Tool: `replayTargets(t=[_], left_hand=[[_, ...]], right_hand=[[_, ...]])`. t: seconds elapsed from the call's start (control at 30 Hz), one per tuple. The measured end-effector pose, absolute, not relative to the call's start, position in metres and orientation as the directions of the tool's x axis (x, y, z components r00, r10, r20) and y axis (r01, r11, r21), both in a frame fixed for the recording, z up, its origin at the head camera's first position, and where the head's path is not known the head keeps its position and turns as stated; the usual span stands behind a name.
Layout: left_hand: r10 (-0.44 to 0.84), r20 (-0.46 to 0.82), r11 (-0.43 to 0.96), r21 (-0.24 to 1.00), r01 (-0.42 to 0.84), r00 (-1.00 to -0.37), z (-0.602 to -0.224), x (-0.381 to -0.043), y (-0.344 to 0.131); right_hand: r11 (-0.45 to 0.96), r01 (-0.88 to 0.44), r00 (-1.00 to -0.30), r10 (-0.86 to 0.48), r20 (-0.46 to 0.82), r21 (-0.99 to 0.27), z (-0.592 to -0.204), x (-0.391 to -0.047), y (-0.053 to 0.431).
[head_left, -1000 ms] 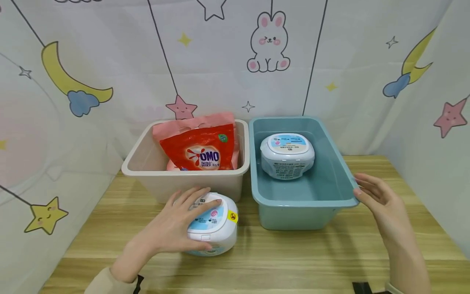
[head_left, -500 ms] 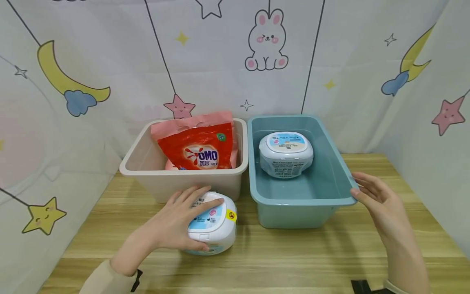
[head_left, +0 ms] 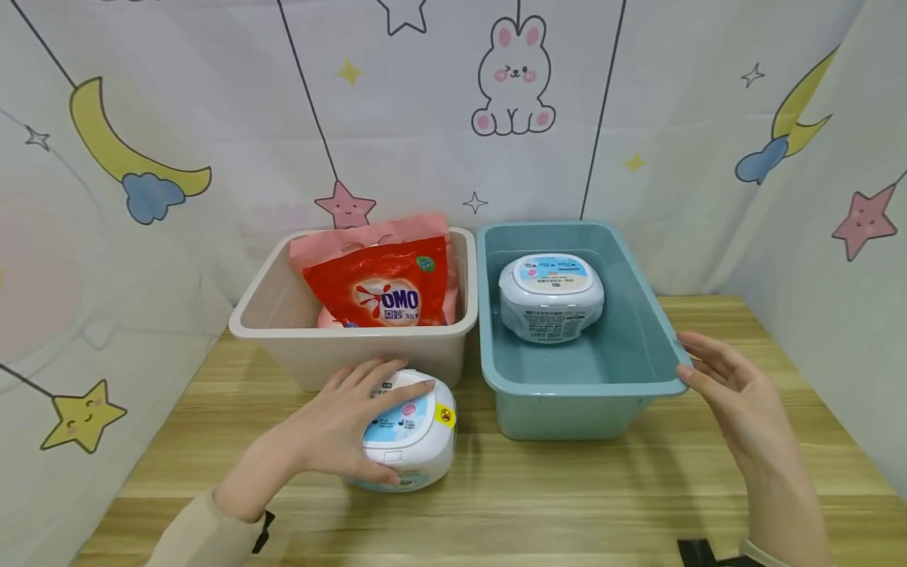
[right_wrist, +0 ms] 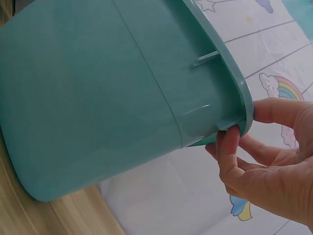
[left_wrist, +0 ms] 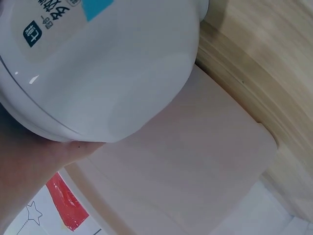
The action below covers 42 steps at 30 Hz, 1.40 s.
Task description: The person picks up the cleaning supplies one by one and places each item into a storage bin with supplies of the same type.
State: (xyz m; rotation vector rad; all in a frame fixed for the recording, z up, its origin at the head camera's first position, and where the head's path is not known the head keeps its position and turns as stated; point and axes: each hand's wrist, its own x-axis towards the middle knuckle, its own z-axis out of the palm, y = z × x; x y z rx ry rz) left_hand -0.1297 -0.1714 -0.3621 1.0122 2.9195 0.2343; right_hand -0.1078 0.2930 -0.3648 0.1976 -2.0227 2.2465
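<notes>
A white lidded tub (head_left: 420, 429) with a blue and white label stands on the table in front of the cream bin. My left hand (head_left: 340, 429) grips it from the left, fingers spread over the lid and thumb along the near side. In the left wrist view the tub (left_wrist: 112, 78) fills the upper left. At the right, my right hand (head_left: 740, 413) pinches the near right corner of the rim of the blue-green bin (head_left: 581, 390). The right wrist view shows fingers under that rim. Inside this bin sits a similar white tub (head_left: 553, 295).
Left of the blue-green bin, the cream bin (head_left: 354, 334) holds a red OMO washing powder bag (head_left: 375, 279) and a pink bag (head_left: 383, 231) behind it. A printed cloth (head_left: 425, 110) hangs behind and at both sides of the wooden table (head_left: 524, 504).
The whole head view has shifted slightly. Both hands keep their holds, and the tubs and bins stay in place.
</notes>
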Motion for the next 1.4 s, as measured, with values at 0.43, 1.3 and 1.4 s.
replayTargets(t=[0.43, 1.3, 1.4], left_hand=[[0.623, -0.031, 0.775, 0.159, 0.611, -0.782, -0.3575, -0.1311, -0.1686], [0.647, -0.064, 0.760, 0.136, 0.636, -0.759, -0.3589, -0.1373, -0.1655], [0.654, -0.048, 0.753, 0.127, 0.645, -0.755, -0.3588, -0.1378, -0.1668]], right_hand=[[-0.201, -0.158, -0.982, -0.069, 0.175, -0.967, -0.3660, -0.1120, 0.2958], [-0.208, -0.151, -0.984, -0.061, 0.166, -0.966, -0.3672, -0.1119, 0.2964], [-0.212, -0.149, -0.984, -0.063, 0.166, -0.966, -0.3669, -0.1125, 0.2955]])
